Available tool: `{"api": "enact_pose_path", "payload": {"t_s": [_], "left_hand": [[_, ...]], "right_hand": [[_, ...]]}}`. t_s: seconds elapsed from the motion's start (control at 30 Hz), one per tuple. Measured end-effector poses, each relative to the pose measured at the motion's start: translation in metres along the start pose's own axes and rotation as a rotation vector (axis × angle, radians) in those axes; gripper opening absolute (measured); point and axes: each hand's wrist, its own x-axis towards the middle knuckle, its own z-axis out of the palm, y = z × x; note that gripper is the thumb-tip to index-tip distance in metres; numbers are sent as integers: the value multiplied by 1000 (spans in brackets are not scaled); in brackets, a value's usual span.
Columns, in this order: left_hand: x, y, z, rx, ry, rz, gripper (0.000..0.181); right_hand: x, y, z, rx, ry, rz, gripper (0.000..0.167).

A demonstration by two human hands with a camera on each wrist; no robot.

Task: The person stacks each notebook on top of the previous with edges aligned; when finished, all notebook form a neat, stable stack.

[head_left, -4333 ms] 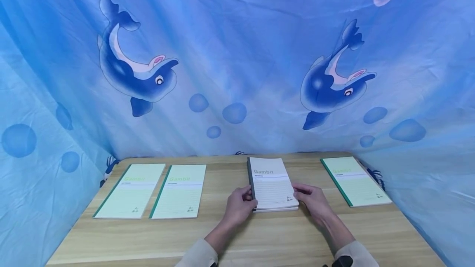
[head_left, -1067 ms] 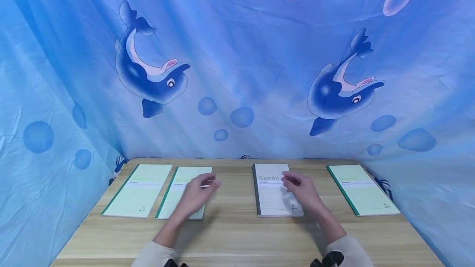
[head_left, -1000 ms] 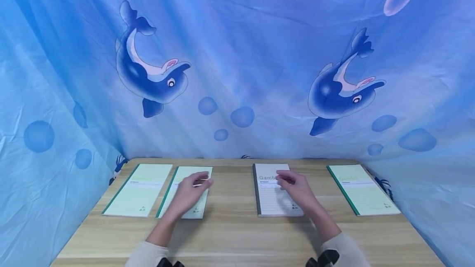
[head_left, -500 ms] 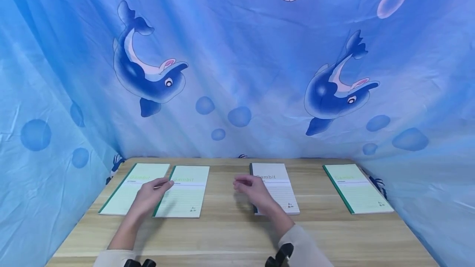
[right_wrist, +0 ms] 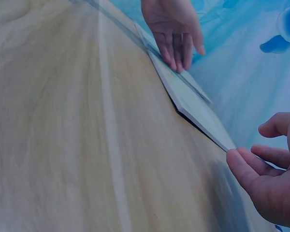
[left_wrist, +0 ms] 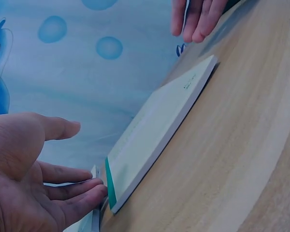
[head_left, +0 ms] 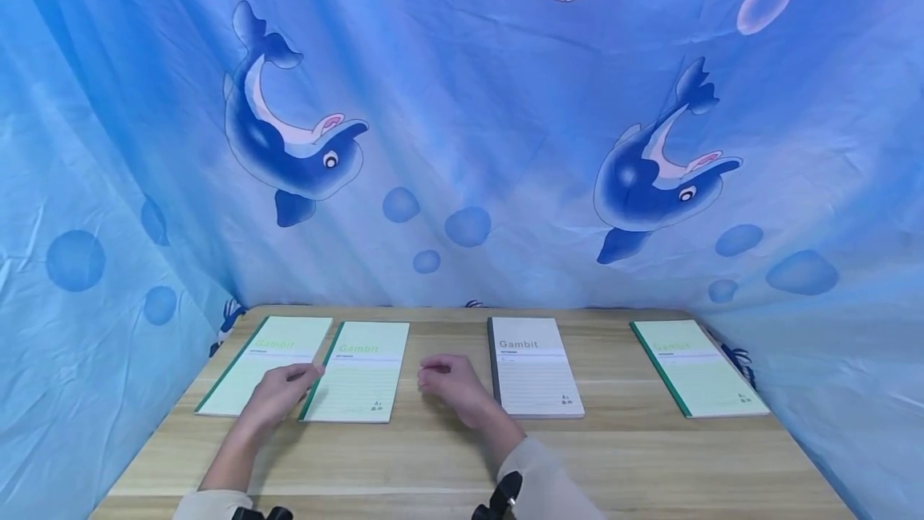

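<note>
3 pale-green notebook covers, 1 whitish cover (dark-grey spine).

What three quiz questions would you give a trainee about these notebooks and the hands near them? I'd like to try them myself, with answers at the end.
1. Fill in: the large word printed on the dark-spined notebook is ____.
2. True or false: the right hand is gripping the dark-spined notebook.
3. How many green-spined covers show on the table?
A) One
B) Three
C) Five

Key:
1. Gambit.
2. False; its fingers hold nothing, and are left of that notebook in the head view.
3. B; two lie left of the dark-spined notebook and one lies right of it.
</note>
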Motion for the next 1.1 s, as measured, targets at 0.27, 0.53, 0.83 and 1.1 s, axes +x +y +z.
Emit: {"api": "enact_pose_path", "payload": {"t_s": [0.27, 0.53, 0.83, 1.1], "left_hand": [[1, -1, 2, 3, 0, -11, 75], [3, -2, 3, -8, 5, -16, 74], [7, -6, 6, -24, 10, -37, 71], [8, -6, 7, -47, 25, -56, 69]], "right_hand": [[1, 9, 22, -36, 23, 32, 43], [-6, 5, 35, -58, 18, 58, 48], [-9, 4, 42, -55, 10, 63, 47], [-8, 9, 43, -16, 21, 53, 47]]}}
